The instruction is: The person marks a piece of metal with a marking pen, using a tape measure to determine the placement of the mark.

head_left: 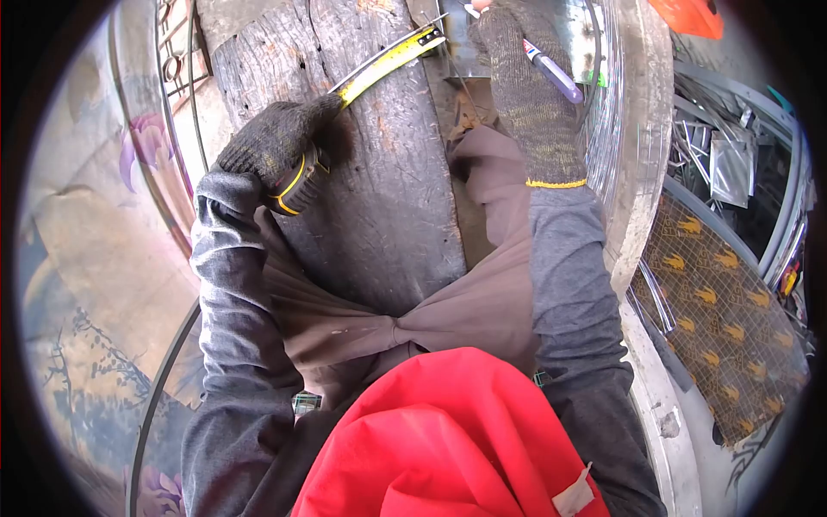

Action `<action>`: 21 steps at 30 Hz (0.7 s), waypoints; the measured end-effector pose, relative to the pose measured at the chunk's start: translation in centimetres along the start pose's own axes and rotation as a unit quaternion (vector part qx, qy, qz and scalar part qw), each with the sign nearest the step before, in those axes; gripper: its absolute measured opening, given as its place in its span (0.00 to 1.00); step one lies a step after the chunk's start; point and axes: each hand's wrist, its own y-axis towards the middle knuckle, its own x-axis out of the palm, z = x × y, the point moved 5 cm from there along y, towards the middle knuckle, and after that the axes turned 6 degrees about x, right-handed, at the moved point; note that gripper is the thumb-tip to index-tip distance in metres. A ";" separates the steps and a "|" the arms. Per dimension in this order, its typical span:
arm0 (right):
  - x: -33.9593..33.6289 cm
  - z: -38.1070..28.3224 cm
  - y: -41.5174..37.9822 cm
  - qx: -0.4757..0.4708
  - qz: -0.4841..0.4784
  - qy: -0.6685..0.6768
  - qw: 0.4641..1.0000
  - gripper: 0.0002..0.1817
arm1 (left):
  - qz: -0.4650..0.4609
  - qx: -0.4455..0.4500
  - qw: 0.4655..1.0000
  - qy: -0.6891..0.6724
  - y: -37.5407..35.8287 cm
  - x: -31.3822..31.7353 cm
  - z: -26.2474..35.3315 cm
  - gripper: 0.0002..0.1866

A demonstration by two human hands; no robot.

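My left hand [280,138], in a dark knit glove, is closed around a black and yellow tape measure [301,183]. Its yellow blade [388,62] runs out toward the upper right, with the end near a thin metal rod [452,53]. At the top, my right hand [508,39], gloved as well, has its fingers closed on a marker pen [553,71]. The pale barrel sticks out at the right of the hand, and a small white tip shows at the fingertips. Part of the pen is hidden by the glove.
A worn wooden plank [379,198] lies between my legs. Clear plastic-like strips [607,112] run along the right. Beyond them are a bin of metal offcuts [732,164] and a brown patterned sheet [715,319]. A floral sheet [103,284] covers the left side; a black cable [155,396] crosses it.
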 end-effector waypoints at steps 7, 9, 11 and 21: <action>-0.3 -0.3 0.4 -0.088 0.032 0.030 0.995 0.20 | -0.002 -0.023 0.999 -0.038 0.0 0.3 -0.3 0.22; -0.3 -0.2 0.5 -0.113 0.041 0.037 0.992 0.19 | -0.017 -0.060 0.997 -0.047 0.0 0.2 0.4 0.22; -0.2 0.0 0.6 -0.138 0.051 0.045 0.988 0.17 | -0.032 -0.095 0.993 -0.054 -0.5 0.4 1.0 0.21; -0.8 -1.2 0.0 -0.108 0.074 0.042 0.990 0.16 | 0.171 -0.019 0.978 0.121 -1.8 0.0 1.2 0.26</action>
